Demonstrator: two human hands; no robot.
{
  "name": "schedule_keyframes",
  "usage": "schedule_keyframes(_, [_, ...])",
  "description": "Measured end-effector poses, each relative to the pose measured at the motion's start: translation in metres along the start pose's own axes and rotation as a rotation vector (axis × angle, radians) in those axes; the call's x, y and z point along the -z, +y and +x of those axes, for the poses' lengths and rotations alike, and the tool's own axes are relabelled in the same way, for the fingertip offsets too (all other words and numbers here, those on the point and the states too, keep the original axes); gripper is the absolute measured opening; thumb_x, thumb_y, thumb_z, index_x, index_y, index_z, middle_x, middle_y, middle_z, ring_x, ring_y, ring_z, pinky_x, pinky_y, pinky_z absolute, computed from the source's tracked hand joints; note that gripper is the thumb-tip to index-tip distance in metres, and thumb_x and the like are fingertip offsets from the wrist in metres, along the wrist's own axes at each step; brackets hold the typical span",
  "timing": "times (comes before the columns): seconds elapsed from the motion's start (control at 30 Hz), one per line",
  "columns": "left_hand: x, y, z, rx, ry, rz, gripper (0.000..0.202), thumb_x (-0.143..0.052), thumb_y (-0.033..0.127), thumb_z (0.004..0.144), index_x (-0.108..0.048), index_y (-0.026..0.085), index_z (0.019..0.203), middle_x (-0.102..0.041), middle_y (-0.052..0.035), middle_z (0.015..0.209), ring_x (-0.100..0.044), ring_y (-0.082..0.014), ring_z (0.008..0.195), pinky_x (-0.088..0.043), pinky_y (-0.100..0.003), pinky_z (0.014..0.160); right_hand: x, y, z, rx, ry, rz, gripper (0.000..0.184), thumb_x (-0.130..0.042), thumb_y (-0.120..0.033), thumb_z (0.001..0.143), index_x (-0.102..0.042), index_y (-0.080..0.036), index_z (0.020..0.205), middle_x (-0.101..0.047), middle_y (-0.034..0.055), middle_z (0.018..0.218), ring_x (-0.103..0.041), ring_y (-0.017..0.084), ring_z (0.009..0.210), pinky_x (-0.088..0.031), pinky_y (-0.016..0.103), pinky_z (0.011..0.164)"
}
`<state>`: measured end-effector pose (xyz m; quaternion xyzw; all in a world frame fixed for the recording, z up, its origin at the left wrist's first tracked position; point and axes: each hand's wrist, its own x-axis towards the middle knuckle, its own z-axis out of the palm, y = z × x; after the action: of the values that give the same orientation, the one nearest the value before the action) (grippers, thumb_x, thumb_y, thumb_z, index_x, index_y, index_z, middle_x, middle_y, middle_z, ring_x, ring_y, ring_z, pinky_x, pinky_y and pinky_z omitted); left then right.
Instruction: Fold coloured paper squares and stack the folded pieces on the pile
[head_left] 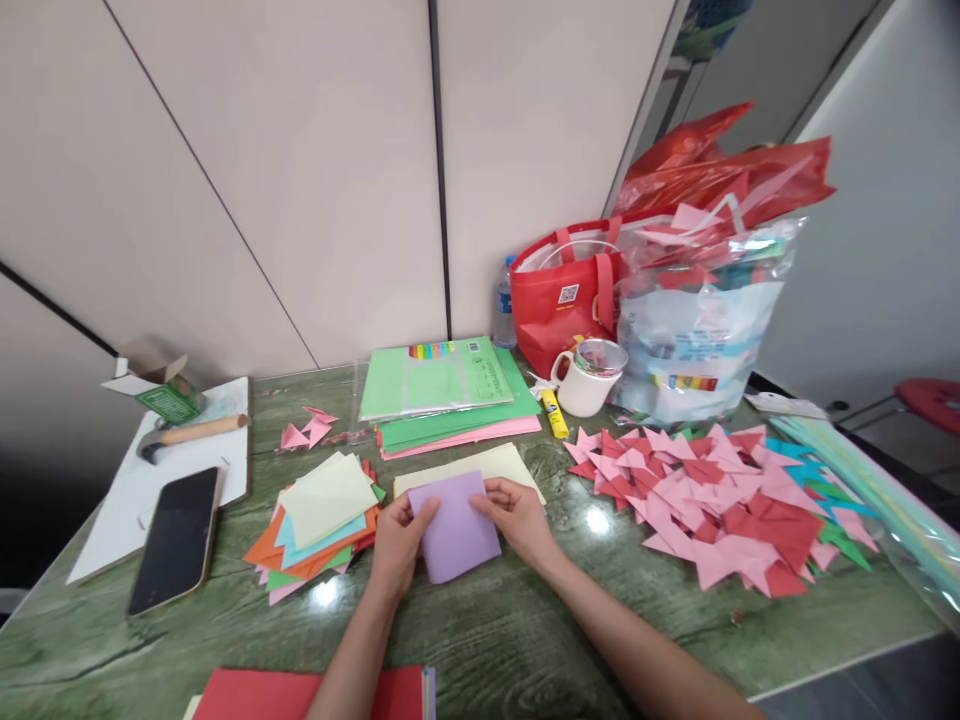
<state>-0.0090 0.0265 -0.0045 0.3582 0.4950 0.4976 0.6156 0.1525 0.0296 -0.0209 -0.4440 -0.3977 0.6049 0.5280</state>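
Note:
A square of purple paper is held up between my two hands, above the green table. My left hand pinches its left edge, thumb on the front face. My right hand grips the upper right edge between thumb and fingers. Behind the square lies a cream paper sheet, partly covered by it. Left of my left hand sits a loose pile of coloured paper squares, cream on top. To the right of my right hand spreads a heap of folded pink and red paper pieces.
At the back are packs of coloured paper, a glue stick, a white mug, a red bag and a stuffed plastic bag. A phone and hammer lie left. Red paper lies at the front edge.

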Motion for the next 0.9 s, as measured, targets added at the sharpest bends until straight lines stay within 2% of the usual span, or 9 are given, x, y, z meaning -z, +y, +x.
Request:
schedule_keyframes(0.13, [-0.0004, 0.0021, -0.0010, 0.070, -0.047, -0.021, 0.039, -0.070, 0.031, 0.059, -0.063, 0.015, 0.094, -0.070, -0.0071, 0.077, -0.063, -0.0177, 0.062, -0.049, -0.027, 0.056, 0.0020, -0.0030, -0.0009, -0.020, 0.002, 0.018, 0.029, -0.071, -0.037, 0.058, -0.064, -0.016, 0.077, -0.068, 0.0019, 0.066, -0.062, 0.016, 0.059, -0.047, 0.024, 0.053])
schedule_keyframes(0.43, [0.0000, -0.0006, 0.0011, 0.082, -0.044, -0.024, 0.028, -0.071, 0.026, 0.059, -0.065, 0.013, 0.083, -0.070, -0.0048, 0.068, -0.060, -0.0136, 0.053, -0.048, -0.023, 0.050, 0.0049, -0.0030, -0.0034, -0.060, 0.014, 0.044, 0.028, -0.070, -0.037, 0.059, -0.064, -0.016, 0.076, -0.067, 0.0014, 0.063, -0.060, 0.015, 0.054, -0.046, 0.023, 0.050])
schedule_keyframes(0.9, [0.0008, -0.0025, 0.0030, 0.064, -0.037, -0.002, 0.025, -0.070, 0.025, 0.060, -0.065, 0.013, 0.081, -0.069, -0.0041, 0.066, -0.060, -0.0130, 0.051, -0.048, -0.023, 0.049, 0.0070, -0.0017, -0.0020, -0.086, 0.007, 0.023, 0.026, -0.069, -0.036, 0.059, -0.064, -0.016, 0.074, -0.066, -0.0004, 0.059, -0.058, 0.013, 0.050, -0.043, 0.021, 0.045])
